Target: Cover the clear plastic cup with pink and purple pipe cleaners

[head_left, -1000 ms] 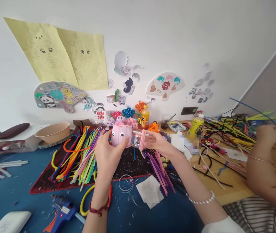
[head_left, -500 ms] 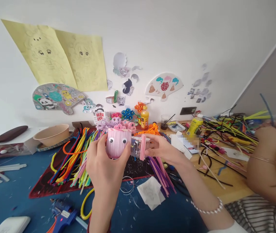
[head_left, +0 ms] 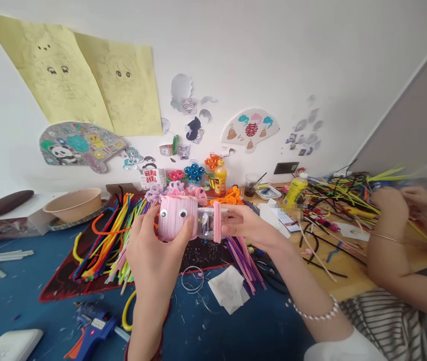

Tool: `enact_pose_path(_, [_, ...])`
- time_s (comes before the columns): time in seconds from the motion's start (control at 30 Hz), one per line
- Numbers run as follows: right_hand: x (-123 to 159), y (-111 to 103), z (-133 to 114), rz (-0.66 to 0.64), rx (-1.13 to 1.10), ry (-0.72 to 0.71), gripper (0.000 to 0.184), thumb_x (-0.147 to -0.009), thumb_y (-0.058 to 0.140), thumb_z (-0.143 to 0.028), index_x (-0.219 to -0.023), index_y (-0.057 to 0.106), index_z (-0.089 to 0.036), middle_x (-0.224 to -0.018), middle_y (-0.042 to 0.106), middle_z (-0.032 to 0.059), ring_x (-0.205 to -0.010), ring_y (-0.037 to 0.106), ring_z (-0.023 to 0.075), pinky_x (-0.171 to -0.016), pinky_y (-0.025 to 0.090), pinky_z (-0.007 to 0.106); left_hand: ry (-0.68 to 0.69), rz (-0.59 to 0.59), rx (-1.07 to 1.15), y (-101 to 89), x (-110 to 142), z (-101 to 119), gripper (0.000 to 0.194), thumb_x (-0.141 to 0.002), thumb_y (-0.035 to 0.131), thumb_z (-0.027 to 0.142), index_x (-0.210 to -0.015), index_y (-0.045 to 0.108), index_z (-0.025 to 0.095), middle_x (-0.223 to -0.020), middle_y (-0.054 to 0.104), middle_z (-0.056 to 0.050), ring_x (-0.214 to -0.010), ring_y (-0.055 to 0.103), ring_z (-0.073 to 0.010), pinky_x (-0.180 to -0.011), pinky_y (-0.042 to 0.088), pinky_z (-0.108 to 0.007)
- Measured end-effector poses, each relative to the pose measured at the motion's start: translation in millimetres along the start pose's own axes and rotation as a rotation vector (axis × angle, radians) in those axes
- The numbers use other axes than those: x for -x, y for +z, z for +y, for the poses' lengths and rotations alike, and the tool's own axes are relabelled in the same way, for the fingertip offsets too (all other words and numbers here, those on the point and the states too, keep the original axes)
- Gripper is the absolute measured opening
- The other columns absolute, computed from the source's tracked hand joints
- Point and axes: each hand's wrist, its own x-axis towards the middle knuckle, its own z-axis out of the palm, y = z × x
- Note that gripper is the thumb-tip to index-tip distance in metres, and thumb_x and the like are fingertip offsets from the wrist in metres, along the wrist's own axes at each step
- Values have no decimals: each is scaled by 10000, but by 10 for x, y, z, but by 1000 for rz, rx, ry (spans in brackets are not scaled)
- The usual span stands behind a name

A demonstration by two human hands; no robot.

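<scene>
Between both hands is a clear plastic bottle [head_left: 205, 224], lying sideways. Its left part has a pink fuzzy wrapping [head_left: 172, 226] of pipe cleaners with two googly eyes. Pink and lilac loops [head_left: 178, 189] show just above this wrapping; whether they are attached is unclear. A pink band [head_left: 217, 222] circles the bottle's right part. My left hand [head_left: 157, 245] grips the wrapped part from below, thumb across its front. My right hand [head_left: 244, 224] has its fingers closed around the right end, beside the band.
Bundles of coloured pipe cleaners [head_left: 123, 240] lie behind my left hand. A blue glue gun [head_left: 95, 328] sits at front left, a crumpled tissue [head_left: 228, 290] below the bottle. Drink bottles [head_left: 220, 179] stand at the back. At right, another person's hand [head_left: 388, 203] is over the wooden table.
The whole scene has shifted slightly left and up in view. Both hands keep their hold on the bottle, which looks nearly unchanged.
</scene>
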Motion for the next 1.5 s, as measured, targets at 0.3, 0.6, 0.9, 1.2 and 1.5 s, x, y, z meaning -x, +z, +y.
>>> enact_pose_path(0.3, [40,21,-29,44,64,11,736,-681,870,-509,-1308,643,-198,-1043,711,81,-988,667,243,-858,543,357,-44,-51,43,-24,-2,-42,611,-738,646,576,-1143,687,120,-1016,711,-130,-902,666,-306,-838,521,-434])
enact_pose_path(0.6, [61,91,23,98,52,40,720,-663,903,-432,-1307,643,-240,-988,701,52,-850,658,180,-748,534,285,57,88,19,-34,102,-52,587,-789,638,522,-1131,677,47,-1010,699,-166,-924,678,-314,-798,536,-415])
enact_pose_path(0.9, [56,143,37,94,52,37,741,-662,908,-403,-1327,631,-229,-955,704,48,-814,656,182,-725,539,289,103,162,5,-41,143,-107,526,-809,648,493,-1125,661,73,-983,699,-163,-932,686,-317,-817,557,-437])
enact_pose_path(1.2, [24,198,37,108,80,37,794,-637,907,-462,-1333,623,-206,-877,690,26,-817,653,191,-764,531,310,142,196,-18,-10,159,-165,505,-814,670,467,-1130,650,74,-1010,694,-177,-944,689,-323,-835,561,-449])
enact_pose_path(1.5, [4,169,85,94,108,21,796,-655,917,-375,-1366,593,-221,-937,693,31,-850,672,188,-773,536,298,197,221,-21,46,189,-258,478,-824,684,441,-1126,633,73,-1044,701,-198,-938,699,-317,-828,563,-426])
